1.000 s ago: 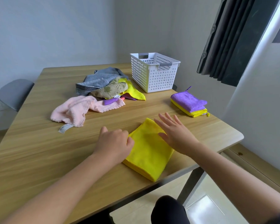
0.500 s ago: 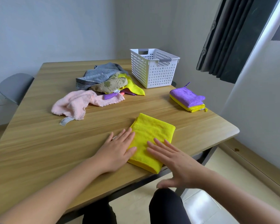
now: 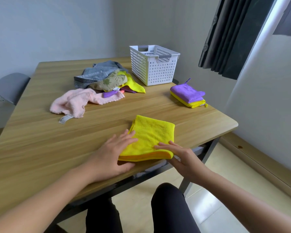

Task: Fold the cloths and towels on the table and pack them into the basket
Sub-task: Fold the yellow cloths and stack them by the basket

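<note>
Nearest, at the front edge of the table [image 3: 40,148], a folded yellow cloth [image 3: 151,135] lies flat, its thick folded edge facing the person and almost parallel to the table's edge. The left hand [image 3: 114,153] lies flat with straight fingers over the cloth's left border, thumb on the wood by the near corner. The right hand [image 3: 183,157] reaches in from beyond the table edge, fingers straight, fingertips resting on the cloth's near right corner; neither hand grips anything. Behind the cloth runs a broad band of bare wood, and the whole left side of the table is bare too. Farther back on the left sprawls an unfolded pink towel [image 3: 74,103], its label [image 3: 65,118] lying on the wood. To the right, close to the table's right edge, a folded purple cloth [image 3: 186,93] sits on a folded yellow one [image 3: 194,104]. Beyond the pink towel is a heap: a grey towel [image 3: 97,73], an olive patterned cloth [image 3: 111,81] and a loose yellow cloth [image 3: 133,84]. Just right of the heap, at the far right corner, stands the white basket [image 3: 154,69].
</note>
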A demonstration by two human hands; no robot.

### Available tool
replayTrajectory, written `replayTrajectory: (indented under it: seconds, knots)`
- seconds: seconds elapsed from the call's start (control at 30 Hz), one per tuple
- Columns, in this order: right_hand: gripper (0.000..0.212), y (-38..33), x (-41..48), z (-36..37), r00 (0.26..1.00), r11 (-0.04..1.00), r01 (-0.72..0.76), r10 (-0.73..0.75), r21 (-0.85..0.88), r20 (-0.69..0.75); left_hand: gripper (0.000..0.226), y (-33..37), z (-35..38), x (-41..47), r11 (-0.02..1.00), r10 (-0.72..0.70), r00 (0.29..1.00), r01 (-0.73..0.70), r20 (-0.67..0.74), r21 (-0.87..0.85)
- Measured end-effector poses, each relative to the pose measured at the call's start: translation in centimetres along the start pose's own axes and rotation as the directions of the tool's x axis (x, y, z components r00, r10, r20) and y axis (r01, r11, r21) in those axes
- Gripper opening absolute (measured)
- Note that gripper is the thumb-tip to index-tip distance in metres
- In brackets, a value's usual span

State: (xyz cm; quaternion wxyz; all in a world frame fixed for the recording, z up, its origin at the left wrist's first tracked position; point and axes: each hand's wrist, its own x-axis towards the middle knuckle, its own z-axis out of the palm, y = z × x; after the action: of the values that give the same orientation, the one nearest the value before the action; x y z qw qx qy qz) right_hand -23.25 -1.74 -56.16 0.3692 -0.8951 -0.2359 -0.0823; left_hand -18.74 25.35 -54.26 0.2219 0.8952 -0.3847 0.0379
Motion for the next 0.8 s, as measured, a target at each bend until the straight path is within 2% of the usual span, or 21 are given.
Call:
replayTrajectory:
  seconds: [0.07,0.17,0.3,0.4,0.5,0.67,0.8]
  knots:
    - [0.032,-0.5,-0.1,-0.3,0.995,0.992,-0.096,0.097,0.079,-0.004,0.058,0.0,-0.2,-0.2,0.996,0.039,0.994,-0.046,-0.101,-0.070]
    - [0.025,-1.0,0.0,-0.6,0.992,0.989,-0.100,0.108,0.111,-0.067,0.048,-0.1,-0.3,-0.2,0.986,0.022,0.989,-0.047,-0.149,-0.161]
    - [0.051,-1.5,0.5,-1.1,0.982,0.972,-0.133,0.156,0.194,-0.109,0.018,-0.2,-0.8,0.8,0.911,-0.164,0.973,0.087,-0.161,-0.404]
    - [0.037,-1.9,1.6,-1.6,0.961,0.949,-0.208,0.243,0.238,-0.130,0.019,-0.4,-0.7,2.7,0.876,-0.272,0.943,0.160,-0.191,-0.455]
    - [0.025,-2.0,3.7,-1.8,0.910,0.928,-0.317,0.357,0.197,-0.213,0.028,-0.3,-0.7,5.4,0.865,-0.406,0.894,0.308,-0.191,-0.397]
    - [0.021,-1.4,7.4,-1.5,0.796,0.829,-0.558,0.520,-0.042,-0.311,0.038,-0.5,-0.4,9.4,0.809,-0.578,0.798,0.531,-0.171,-0.252]
    - [0.036,-1.3,8.8,-1.1,0.768,0.764,-0.620,0.545,-0.178,-0.336,0.032,-0.8,0.1,11.6,0.745,-0.667,0.732,0.660,-0.143,-0.096]
